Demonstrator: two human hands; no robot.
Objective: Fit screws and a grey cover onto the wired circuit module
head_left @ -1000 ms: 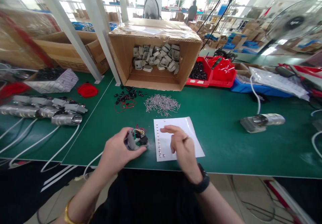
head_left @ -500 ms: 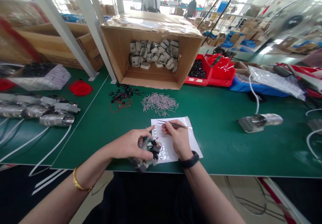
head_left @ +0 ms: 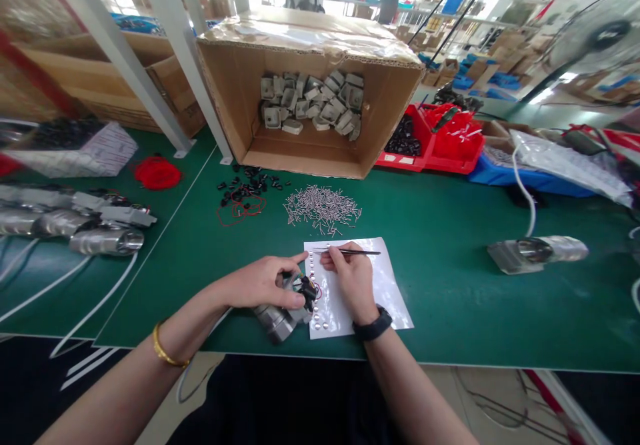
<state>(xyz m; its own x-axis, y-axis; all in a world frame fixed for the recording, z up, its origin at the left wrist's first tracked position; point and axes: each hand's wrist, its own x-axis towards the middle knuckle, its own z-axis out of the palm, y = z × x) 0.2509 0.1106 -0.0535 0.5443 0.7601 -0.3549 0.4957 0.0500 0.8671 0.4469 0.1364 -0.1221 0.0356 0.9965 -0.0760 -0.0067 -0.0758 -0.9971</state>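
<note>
Head view: a small grey metal housing with coloured wires and a black component (head_left: 287,305) is held in the left hand (head_left: 260,284), fingers closed around its top, at the near edge of the green bench mat (head_left: 440,245); the index finger is stretched toward a white paper sheet (head_left: 385,285); the housing's right side overlaps the sheet's left edge; a column of small silver dots (head_left: 316,292) is seen along that edge.

A thin pair of metal tweezers (head_left: 350,252) is pinched in the right hand (head_left: 350,282), fingers closed tight on it, lying roughly level over the top of the sheet, one end toward the dots; whether anything is held in the tips cannot be told; a black wristband (head_left: 371,327) is worn on that wrist, a gold bangle (head_left: 165,355) on the left.

Beyond the sheet a heap of small silver pins (head_left: 323,205) is noted; left of it, scattered black parts with a red wire loop (head_left: 245,195); behind, an open cardboard box on its side holding grey blocks (head_left: 310,105); at far left, a row of silver cylinders with white cables (head_left: 75,222); at right, one silver cylinder unit (head_left: 537,252) and red bins (head_left: 440,142).
</note>
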